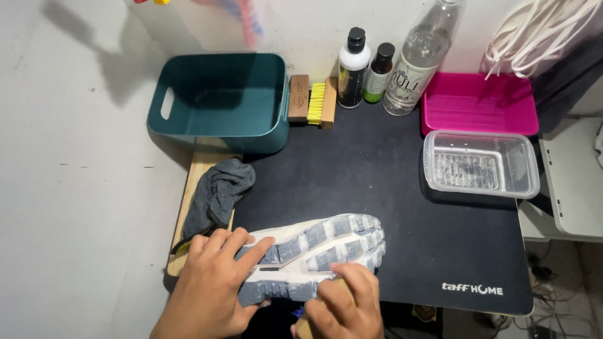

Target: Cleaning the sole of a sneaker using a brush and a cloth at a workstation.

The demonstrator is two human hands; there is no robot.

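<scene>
Head view: sole-up shoe (pixel 320 251) lengthwise left-right, toe rightward, both hands (pixel 217 282) (pixel 345 304) grasping it

Matt black mat (pixel 389 207), glossy teal plastic bin (pixel 220 100), rough grey cloth (pixel 217 194).
</scene>
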